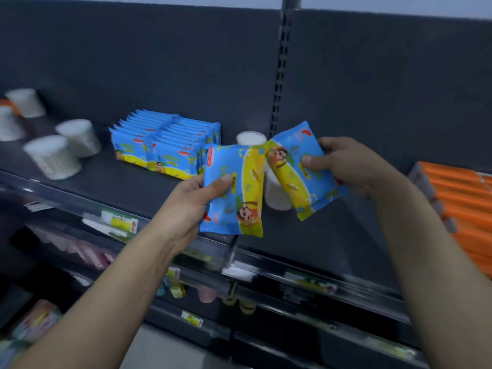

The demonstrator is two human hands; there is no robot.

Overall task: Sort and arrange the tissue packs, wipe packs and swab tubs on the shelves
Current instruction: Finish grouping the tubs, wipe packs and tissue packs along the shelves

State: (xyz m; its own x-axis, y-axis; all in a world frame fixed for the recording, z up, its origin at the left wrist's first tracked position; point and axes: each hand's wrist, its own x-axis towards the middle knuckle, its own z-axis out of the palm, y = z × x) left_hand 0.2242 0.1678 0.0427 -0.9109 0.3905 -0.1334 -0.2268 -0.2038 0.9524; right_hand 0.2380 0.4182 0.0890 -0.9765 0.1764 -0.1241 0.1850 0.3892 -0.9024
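Observation:
My left hand (197, 201) grips a blue and yellow wipe pack (234, 190) by its left edge, held upright in front of the dark shelf (111, 179). My right hand (343, 166) holds a second identical wipe pack (300, 171), tilted, by its right side. The two packs nearly touch at their top corners. Behind them stand two white swab tubs (250, 138), partly hidden. Two rows of the same blue wipe packs (165, 145) stand on the shelf to the left. Several more white swab tubs (53, 155) sit further left.
Orange packs (463, 198) are stacked at the shelf's right end. A slotted upright (279, 75) divides the dark back panel. Lower shelves with price labels (119, 222) hold pink packs (85, 251) and small hanging items (175, 288).

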